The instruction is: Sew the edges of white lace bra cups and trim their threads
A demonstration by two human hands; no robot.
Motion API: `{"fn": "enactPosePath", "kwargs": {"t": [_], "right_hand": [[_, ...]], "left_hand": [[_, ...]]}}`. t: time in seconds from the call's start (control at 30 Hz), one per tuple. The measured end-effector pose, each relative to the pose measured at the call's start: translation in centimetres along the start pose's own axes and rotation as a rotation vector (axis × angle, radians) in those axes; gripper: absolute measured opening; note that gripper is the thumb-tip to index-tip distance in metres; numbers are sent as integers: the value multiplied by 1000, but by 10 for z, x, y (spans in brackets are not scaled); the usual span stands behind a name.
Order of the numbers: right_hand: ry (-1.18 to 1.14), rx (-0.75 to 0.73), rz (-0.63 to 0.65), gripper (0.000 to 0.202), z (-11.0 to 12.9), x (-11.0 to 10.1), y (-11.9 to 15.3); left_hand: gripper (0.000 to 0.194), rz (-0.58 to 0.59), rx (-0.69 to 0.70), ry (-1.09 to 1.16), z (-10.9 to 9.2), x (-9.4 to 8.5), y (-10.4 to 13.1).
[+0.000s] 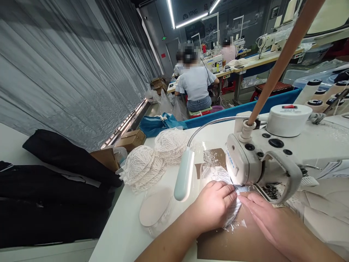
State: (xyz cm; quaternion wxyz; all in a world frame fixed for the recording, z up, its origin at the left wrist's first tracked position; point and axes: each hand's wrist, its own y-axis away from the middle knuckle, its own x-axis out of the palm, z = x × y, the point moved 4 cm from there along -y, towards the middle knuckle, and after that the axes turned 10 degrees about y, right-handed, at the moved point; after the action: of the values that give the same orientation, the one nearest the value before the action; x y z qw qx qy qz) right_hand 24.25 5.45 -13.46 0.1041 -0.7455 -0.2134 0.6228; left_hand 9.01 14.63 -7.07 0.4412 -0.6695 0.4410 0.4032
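A white lace piece (233,214), rounded like a bra cup, lies under the head of a white sewing machine (242,160). My left hand (216,203) is on top of it, fingers bent and pressed together over the lace near the needle area. My right hand (263,214) rests flat at the lace's right edge, fingers stretched out and fingertips close to the left hand's. Part of the lace is hidden beneath my left hand, and the needle itself cannot be made out. A brown sheet (218,245) covers the work surface below both hands.
Stacked lace cups (140,165) and a beige round pad (155,207) lie left on the white table (122,229). A pale green lamp (184,174) hangs beside my left hand. Thread cones (308,91) stand right. Ahead, a person (195,82) sits at another machine.
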Motion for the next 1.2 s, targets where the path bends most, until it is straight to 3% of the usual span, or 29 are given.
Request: {"fn": "enactPosePath", "kwargs": {"t": [0.27,0.53,0.67,0.9,1.0,1.2], "right_hand": [[-11,45,-8,50,1,-1,-3],[-146,88,45,46,-5,0,1],[-139,-6,73,49,-2,-2,-1],[-254,-141,58,50,4,-27,-13],[-263,-188,99,50,6,-27,-13],[-319,-191,65,50,7,-24,-14]], "left_hand": [[36,-14,-66,11,2,-9,-1],[37,67,-2,68,0,-12,6],[35,83,48,89,-1,-13,6],[30,87,67,113,0,-11,5],[31,83,65,120,2,-10,6],[32,61,65,155,7,-9,7]]}}
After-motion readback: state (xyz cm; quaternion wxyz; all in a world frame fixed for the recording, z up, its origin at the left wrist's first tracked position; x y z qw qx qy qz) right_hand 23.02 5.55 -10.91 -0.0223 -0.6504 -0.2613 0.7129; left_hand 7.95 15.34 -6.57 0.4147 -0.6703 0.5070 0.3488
